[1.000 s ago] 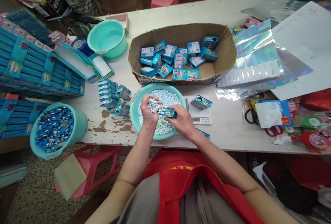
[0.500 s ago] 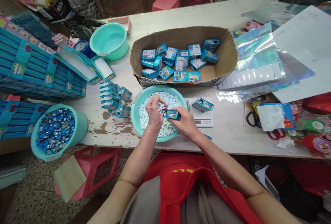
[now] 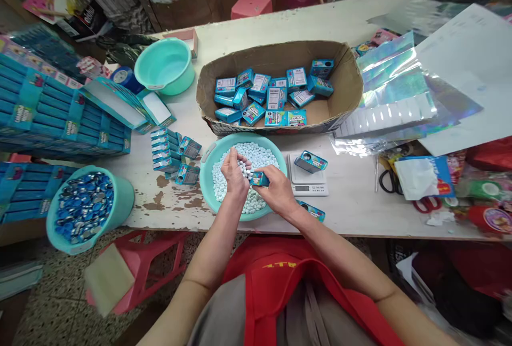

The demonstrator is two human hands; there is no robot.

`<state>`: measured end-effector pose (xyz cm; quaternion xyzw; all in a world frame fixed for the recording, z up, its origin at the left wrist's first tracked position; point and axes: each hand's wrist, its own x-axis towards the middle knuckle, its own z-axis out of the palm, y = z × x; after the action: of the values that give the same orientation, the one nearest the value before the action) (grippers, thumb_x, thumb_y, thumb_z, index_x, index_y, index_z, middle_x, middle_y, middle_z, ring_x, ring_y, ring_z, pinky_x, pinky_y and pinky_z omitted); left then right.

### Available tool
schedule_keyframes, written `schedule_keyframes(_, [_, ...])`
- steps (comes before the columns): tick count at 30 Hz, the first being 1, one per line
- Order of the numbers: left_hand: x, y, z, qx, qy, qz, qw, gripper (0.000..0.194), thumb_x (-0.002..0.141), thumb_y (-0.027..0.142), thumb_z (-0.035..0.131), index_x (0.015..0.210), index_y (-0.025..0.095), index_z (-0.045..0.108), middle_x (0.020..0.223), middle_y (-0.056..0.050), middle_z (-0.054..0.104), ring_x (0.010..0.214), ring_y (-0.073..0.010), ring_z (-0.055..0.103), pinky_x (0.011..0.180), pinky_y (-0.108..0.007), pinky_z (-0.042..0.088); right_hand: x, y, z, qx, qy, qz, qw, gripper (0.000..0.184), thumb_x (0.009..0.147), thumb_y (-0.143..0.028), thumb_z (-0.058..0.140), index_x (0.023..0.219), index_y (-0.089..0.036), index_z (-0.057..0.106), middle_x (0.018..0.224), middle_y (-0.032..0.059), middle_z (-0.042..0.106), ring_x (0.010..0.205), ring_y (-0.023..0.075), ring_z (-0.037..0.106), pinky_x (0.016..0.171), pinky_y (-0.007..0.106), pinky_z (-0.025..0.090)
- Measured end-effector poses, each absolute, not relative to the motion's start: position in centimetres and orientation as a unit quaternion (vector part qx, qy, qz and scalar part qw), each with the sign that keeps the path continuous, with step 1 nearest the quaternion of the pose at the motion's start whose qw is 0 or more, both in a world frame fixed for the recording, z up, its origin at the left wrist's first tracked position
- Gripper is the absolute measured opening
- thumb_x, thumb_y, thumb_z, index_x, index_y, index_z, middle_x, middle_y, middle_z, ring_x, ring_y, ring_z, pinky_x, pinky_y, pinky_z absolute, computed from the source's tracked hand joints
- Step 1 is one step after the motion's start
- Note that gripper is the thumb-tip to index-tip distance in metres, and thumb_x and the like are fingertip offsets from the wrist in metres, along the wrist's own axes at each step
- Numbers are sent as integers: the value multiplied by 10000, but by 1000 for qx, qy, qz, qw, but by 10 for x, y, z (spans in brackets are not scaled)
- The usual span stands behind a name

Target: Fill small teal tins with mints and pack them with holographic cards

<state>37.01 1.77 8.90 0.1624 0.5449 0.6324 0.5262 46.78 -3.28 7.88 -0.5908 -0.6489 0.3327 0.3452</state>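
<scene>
- The left hand (image 3: 236, 175) cupped white pellets (image 3: 242, 167), fingers curled.
- The right hand (image 3: 279, 190) pinched a small blue box (image 3: 260, 179) over the turquoise bowl (image 3: 207, 183).
- A scale (image 3: 309, 179) stood to the right.

Three round turquoise plastic basins (image 3: 124, 204) are in view: one of small white pellets (image 3: 258, 154), one of blue-and-silver round discs (image 3: 84, 207), and a third farther back. Small blue rectangular printed cartons (image 3: 259, 178): one held, one on the single white digital scale (image 3: 310, 177), one by the near edge of the one pale worn table (image 3: 348, 210), two beside a tight row that cannot be counted, and roughly sixteen visible in one brown open cardboard box (image 3: 340, 90). Two pairs of scissors, one black-handled (image 3: 389, 180), one red-handled (image 3: 426, 205); three reddish plastic stools (image 3: 252, 5).
</scene>
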Motion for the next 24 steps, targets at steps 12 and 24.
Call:
schedule_keyframes(12, [366, 14, 105, 219, 533, 617, 536, 445, 713, 540, 666, 579, 173, 450, 481, 63, 443, 345, -38, 398, 342, -186, 259, 470, -35, 73, -545, -626, 342, 440, 310, 687, -139, 694, 979, -222, 627, 943, 46, 616, 940, 224, 573, 832, 358, 467])
schedule_keyframes(24, [348, 39, 81, 191, 561, 609, 527, 364, 787, 401, 630, 582, 167, 442, 484, 61, 449, 358, -25, 391, 344, -150, 266, 495, -49, 83, -529, -589, 403, 459, 357, 632, -165, 777, 965, -223, 662, 948, 28, 603, 928, 193, 593, 843, 336, 481])
